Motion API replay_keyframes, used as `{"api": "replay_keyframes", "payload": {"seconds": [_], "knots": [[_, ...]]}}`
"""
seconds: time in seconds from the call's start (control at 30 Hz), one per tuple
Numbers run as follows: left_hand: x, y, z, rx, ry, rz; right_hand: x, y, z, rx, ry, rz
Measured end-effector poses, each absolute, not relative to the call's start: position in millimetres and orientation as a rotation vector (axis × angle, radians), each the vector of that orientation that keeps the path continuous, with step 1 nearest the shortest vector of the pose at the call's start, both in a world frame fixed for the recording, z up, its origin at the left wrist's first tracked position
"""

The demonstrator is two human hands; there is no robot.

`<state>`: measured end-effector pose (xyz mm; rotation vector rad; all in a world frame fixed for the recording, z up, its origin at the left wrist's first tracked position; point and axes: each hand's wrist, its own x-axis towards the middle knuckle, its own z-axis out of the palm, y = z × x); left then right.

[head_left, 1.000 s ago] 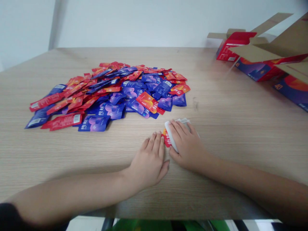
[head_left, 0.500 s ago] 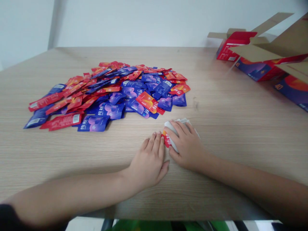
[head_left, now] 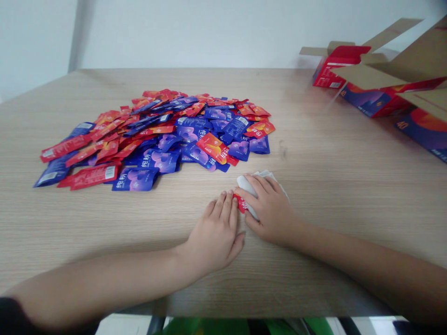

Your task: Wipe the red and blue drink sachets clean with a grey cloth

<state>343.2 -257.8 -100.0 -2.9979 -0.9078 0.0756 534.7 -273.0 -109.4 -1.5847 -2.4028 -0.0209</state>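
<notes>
A small red sachet (head_left: 240,204) lies on the wooden table in front of me, mostly covered by my two hands and a cloth. My left hand (head_left: 216,232) rests flat, its straight fingers together and the tips at the sachet's left edge. In my right hand (head_left: 270,209) is a folded white cloth or tissue (head_left: 246,185), pressed down over the sachet with curved fingers. The cloth's loose corner sticks out beyond the fingers. How much of the sachet lies beneath is hidden.
A wide heap of red and blue sachets (head_left: 164,160) spreads over the left and middle of the table (head_left: 349,195). Several open cardboard boxes (head_left: 370,100), red and blue with raised flaps, stand at the back right. A white wall (head_left: 192,32) rises behind.
My right hand with the cloth has shifted slightly left over the sachet, covering its orange part. My left hand stays in place.
</notes>
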Motion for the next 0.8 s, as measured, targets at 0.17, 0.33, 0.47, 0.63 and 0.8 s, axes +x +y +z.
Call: {"api": "replay_keyframes", "payload": {"seconds": [0.17,0.33,0.47,0.63,0.8], "knots": [[342.9,-257.6,-99.7,-2.999,-0.904,0.070,534.4,-273.2,-109.2,-1.592,-2.417,-0.015],[342.7,-257.5,-99.6,-3.000,-0.904,0.062,534.0,-273.9,-109.3,-1.603,-2.419,-0.024],[343.6,-257.5,-99.0,-3.002,-0.911,0.069,533.5,-273.9,-110.7,-1.611,-2.400,-0.029],[343.9,-258.0,-96.7,-3.012,-0.926,0.101,533.8,-272.7,-111.1,-1.627,-2.421,-0.021],[343.3,-257.2,-97.7,-3.016,-0.920,0.078,532.9,-272.3,-110.9,-1.639,-2.406,-0.014]]}}
